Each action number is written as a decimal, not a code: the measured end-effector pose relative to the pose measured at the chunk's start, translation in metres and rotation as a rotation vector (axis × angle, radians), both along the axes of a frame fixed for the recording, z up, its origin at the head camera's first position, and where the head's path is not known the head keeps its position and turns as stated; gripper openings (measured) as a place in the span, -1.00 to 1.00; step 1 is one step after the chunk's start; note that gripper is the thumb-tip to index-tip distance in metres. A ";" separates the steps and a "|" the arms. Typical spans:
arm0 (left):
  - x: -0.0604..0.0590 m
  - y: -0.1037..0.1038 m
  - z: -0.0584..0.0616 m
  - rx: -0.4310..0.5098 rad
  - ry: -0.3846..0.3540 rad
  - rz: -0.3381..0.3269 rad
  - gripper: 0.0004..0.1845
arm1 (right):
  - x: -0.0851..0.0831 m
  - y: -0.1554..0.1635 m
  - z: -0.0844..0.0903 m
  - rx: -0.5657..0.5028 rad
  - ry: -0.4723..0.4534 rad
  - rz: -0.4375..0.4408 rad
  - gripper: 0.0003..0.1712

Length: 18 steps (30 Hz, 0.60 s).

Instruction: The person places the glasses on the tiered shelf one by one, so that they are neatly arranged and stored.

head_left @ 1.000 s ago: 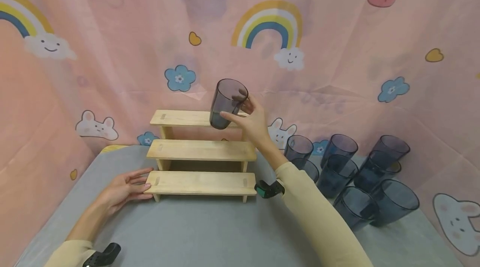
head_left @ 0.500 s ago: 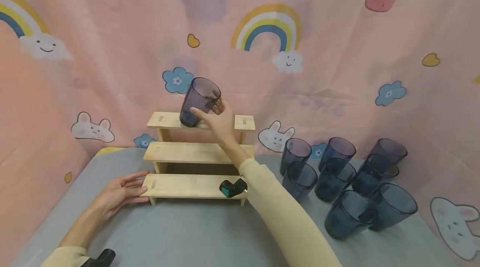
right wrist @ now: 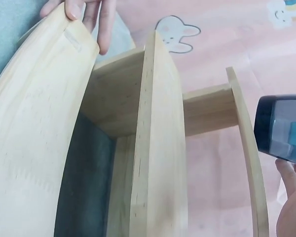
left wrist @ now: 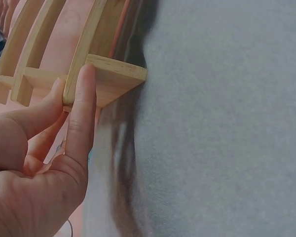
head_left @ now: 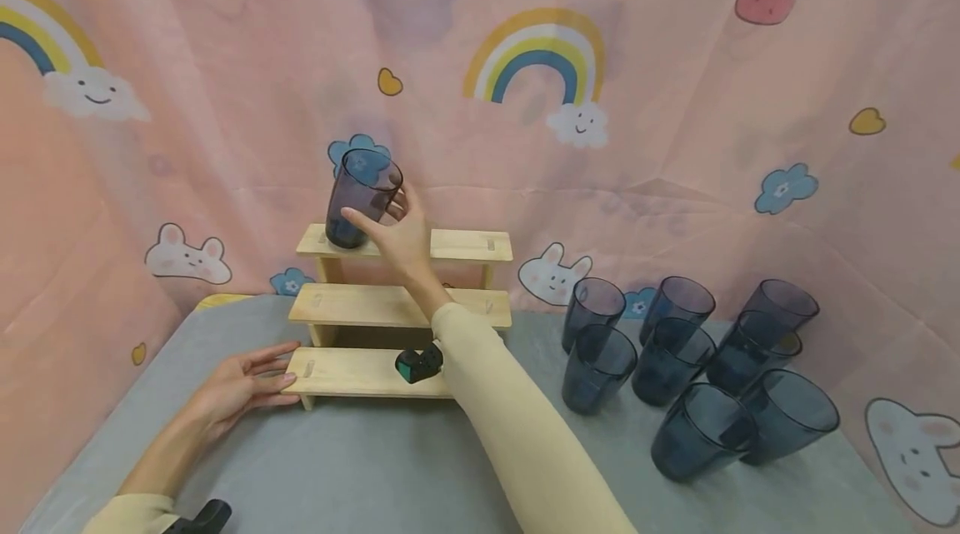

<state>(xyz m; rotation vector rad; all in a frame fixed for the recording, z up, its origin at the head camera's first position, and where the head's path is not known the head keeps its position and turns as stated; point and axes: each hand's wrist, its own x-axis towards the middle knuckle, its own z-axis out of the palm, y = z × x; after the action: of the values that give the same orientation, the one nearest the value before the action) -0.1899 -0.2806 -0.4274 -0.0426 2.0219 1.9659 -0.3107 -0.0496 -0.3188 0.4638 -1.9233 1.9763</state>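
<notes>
Smoky-grey translucent plastic tumbler (head_left: 360,198), clamped in right hand (head_left: 399,237) fingers, tilts just over the bare three-tier wooden step shelf (head_left: 457,244)'s top left; left hand (head_left: 242,385), fingers straight, steadies the bottom step; eight tumblers (head_left: 693,371) wait on the bench (head_left: 360,467).

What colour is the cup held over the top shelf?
The cup is translucent dark blue-grey, seen best in the head view.

Right hand (head_left: 401,236) raised, grip curled; left hand (head_left: 240,384) flat, fingers extended.
</notes>
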 end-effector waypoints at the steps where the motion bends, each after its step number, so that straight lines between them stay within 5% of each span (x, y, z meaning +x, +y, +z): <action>1: 0.000 0.000 0.000 0.000 -0.001 0.000 -0.21 | 0.000 -0.002 0.000 0.009 -0.007 0.001 -0.06; 18: 0.001 0.000 0.000 0.007 -0.017 0.004 -0.25 | -0.003 -0.020 0.017 0.310 0.009 0.075 0.02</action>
<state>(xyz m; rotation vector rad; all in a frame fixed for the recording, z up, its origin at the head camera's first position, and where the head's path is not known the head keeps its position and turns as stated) -0.1893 -0.2802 -0.4273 -0.0613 2.0058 1.9684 -0.3134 -0.0693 -0.3018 0.6312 -2.2472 1.7175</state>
